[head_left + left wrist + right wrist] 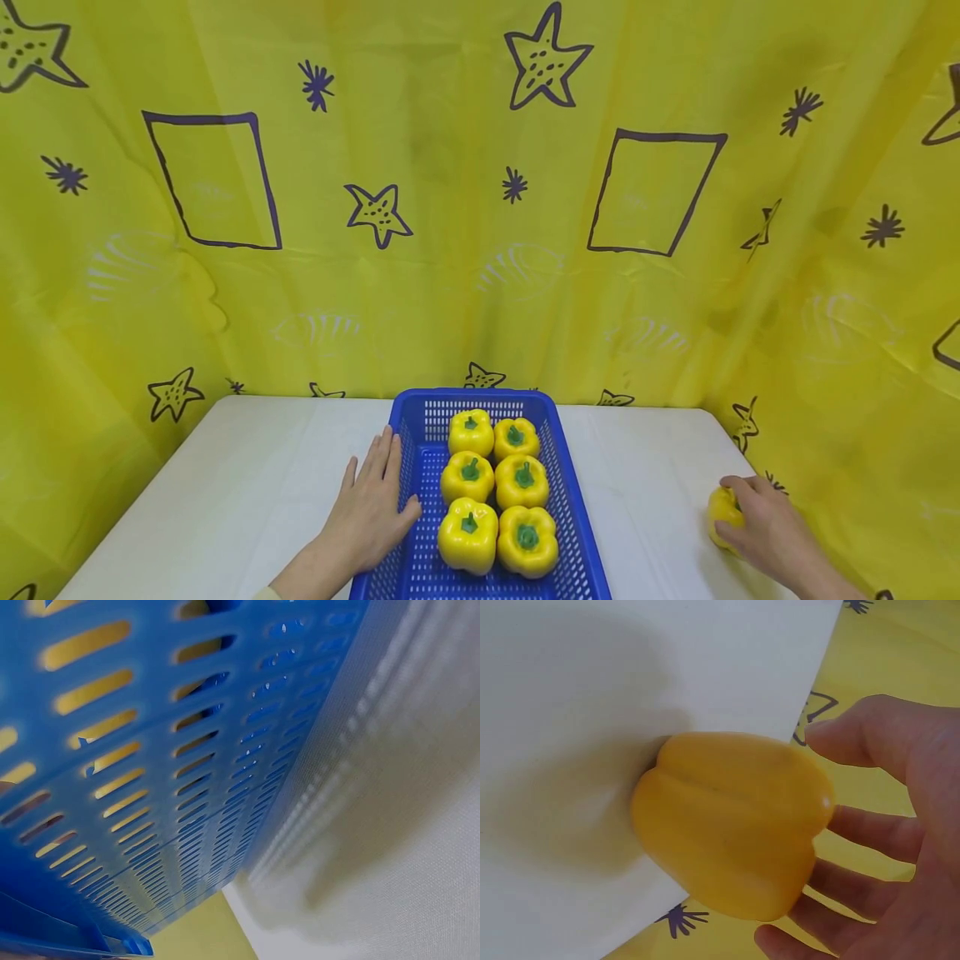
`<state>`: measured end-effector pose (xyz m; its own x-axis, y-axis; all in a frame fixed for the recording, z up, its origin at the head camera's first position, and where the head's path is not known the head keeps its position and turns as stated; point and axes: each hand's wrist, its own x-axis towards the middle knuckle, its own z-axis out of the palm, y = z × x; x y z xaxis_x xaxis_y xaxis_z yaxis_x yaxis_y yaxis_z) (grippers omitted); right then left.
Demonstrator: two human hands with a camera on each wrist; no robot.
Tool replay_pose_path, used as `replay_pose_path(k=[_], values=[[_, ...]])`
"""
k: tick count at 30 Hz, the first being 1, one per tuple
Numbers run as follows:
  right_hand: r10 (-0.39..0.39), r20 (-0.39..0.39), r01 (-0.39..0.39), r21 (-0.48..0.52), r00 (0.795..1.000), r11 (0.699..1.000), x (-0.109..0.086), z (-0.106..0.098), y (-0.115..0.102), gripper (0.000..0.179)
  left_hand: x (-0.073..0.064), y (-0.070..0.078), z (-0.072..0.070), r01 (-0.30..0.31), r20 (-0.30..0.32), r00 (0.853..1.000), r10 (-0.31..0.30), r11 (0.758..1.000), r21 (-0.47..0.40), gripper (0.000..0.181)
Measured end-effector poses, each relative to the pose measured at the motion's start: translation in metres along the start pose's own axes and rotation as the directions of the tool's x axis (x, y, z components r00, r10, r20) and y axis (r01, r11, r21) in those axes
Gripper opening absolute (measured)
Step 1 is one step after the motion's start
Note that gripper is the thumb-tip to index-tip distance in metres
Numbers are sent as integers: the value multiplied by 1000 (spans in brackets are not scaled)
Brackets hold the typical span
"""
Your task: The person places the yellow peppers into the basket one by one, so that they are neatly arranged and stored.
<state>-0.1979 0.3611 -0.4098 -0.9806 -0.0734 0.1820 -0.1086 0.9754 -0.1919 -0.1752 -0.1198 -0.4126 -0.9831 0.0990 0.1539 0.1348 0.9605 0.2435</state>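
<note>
Several yellow bell peppers with green stems, among them a front-left pepper (468, 537), stand in two columns in a blue perforated basket (576, 500). My left hand (371, 504) rests on the basket's left rim, its fingers straight and its thumb reaching inward. In the left wrist view, the slotted basket wall (180, 787) fills much of the picture. Away to the right, my right hand (768, 525) has its fingers and thumb around a single yellow bell pepper (731, 825) at the table's right side. Part of that pepper is hidden by the hand in the head view.
A white-covered table (300, 450) carries the basket near its middle. Behind and at both sides hangs a yellow curtain (442, 317) with dark star and square drawings. The table's right edge runs close to my right hand.
</note>
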Motion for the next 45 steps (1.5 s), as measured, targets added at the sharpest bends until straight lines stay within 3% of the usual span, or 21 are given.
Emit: replay_pose_path(k=[16,23,30,39,42,45], values=[[60,80,-62,26,995,998,7,8,7,49,1,0,1,9,0,1000,-9,1000,-13,81],[-21,-9,21,24,1000,1000,1,13,8,40,1,0,1,8,2,1000,-8,1000,-20,80],[30,47,-32,42,998,999,2,9,6,46,1,1,2,4,-5,1000,-5,1000,-15,81],[4,11,-4,44,1000,999,0,6,-4,47,0,1,1,3,-4,1000,-3,1000,-22,81],[-26,-34,28,51,999,998,0,4,-11,45,0,1,1,9,3,1000,-9,1000,-23,81],[-94,-134,101,48,987,994,0,2,-19,42,0,0,1,15,11,1000,-15,1000,-16,81]])
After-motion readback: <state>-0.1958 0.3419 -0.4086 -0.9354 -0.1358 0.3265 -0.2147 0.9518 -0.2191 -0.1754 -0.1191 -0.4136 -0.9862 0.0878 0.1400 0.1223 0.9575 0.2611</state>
